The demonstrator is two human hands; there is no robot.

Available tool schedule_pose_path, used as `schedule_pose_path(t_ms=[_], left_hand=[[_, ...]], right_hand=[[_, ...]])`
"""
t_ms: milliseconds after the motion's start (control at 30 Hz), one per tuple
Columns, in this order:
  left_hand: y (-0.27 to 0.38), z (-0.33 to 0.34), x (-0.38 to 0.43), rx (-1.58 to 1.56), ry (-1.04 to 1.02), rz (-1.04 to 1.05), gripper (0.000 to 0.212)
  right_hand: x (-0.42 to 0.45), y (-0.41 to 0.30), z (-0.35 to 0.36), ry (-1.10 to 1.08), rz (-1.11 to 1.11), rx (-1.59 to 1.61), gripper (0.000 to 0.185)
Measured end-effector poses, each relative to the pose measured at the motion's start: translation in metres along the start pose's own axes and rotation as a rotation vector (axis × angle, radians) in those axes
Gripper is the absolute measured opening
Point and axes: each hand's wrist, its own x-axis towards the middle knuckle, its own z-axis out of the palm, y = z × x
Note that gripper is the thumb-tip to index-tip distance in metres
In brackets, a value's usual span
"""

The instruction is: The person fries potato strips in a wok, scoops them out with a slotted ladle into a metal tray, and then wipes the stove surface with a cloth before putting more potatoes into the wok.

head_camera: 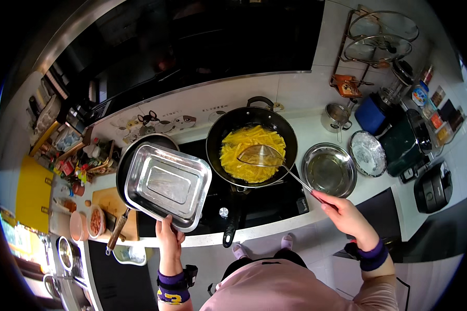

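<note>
My left hand [169,233] grips the near edge of a rectangular stainless steel tray [171,180], which is tilted above the left side of the cooktop. No food shows inside it. With my right hand [340,212] I hold the handle of a wire-mesh skimmer [261,155]. Its mesh rests at the top of yellow strips, apparently potato fries [235,142], in bubbling oil. They fill much of a black wok [290,128] on the cooktop [266,206]. How deep the skimmer sits in the fries is hard to tell.
Behind the tray is a frying pan [121,182] with a wooden handle jutting frontward. A steel bowl [329,169] and a white-dusted bowl [367,153] stand right of the wok. The wok's handle [229,233] overhangs the counter edge. Left, a cutting board [128,221] adjoins a meat bowl [97,221].
</note>
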Motion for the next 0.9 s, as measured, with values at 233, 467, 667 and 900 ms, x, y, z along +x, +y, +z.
schedule_pose_path(t_ms=[233, 467, 667, 900], left_hand=[[0.011, -0.014, 0.032, 0.048, -0.070, -0.054, 0.009], [0.006, -0.014, 0.033, 0.045, -0.076, -0.049, 0.009], [0.007, -0.011, 0.032, 0.054, -0.036, -0.031, 0.009], [0.008, -0.002, 0.031, 0.033, -0.018, -0.024, 0.008]], right_hand=[[0.066, 0.020, 0.050, 0.264, -0.056, -0.068, 0.037], [0.074, 0.048, 0.062, 0.295, 0.030, -0.018, 0.038], [0.022, 0.015, 0.067, 0.155, 0.023, 0.138, 0.041], [-0.008, -0.023, 0.042, -0.083, 0.212, 0.158, 0.040]])
